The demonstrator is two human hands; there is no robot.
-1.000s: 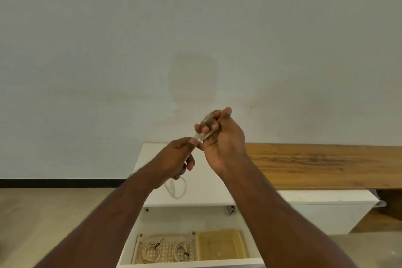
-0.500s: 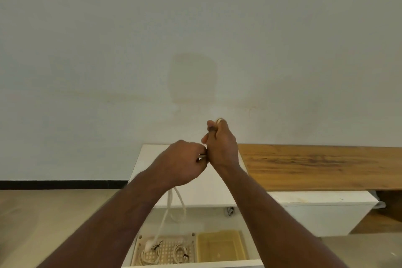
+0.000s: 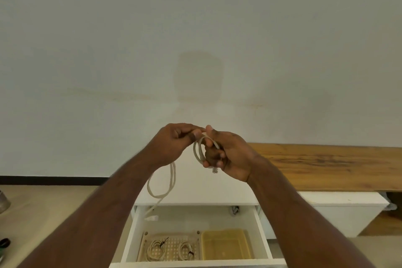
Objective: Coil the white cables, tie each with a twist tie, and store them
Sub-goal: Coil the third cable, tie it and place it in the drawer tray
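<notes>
We hold a white cable [image 3: 199, 150] in front of us above an open drawer [image 3: 195, 215]. Our right hand [image 3: 228, 154] grips a small coil of it; our left hand [image 3: 174, 143] pinches the strand, whose loose end dangles toward the drawer. Two tied coils [image 3: 155, 251], it seems, lie in a perforated tray [image 3: 171, 238] beside a yellow tray [image 3: 226, 246].

Two bare forearms, bare hands [image 3: 214, 149], no sleeves

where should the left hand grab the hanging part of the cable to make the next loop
Pinch the cable just below the left hand, coming from the left. The slack hangs there as a free loop, its plug dangling at the open drawer; the right hand holds the coil.
</notes>
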